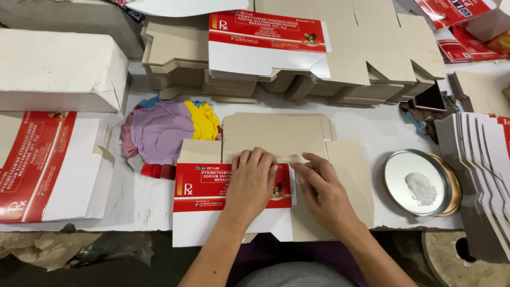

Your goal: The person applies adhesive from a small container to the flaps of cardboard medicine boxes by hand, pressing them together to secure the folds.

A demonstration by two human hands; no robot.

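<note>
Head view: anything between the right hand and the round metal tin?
Only a brown cardboard flap of the flat carton, then bare table, between right hand and tin.
</note>
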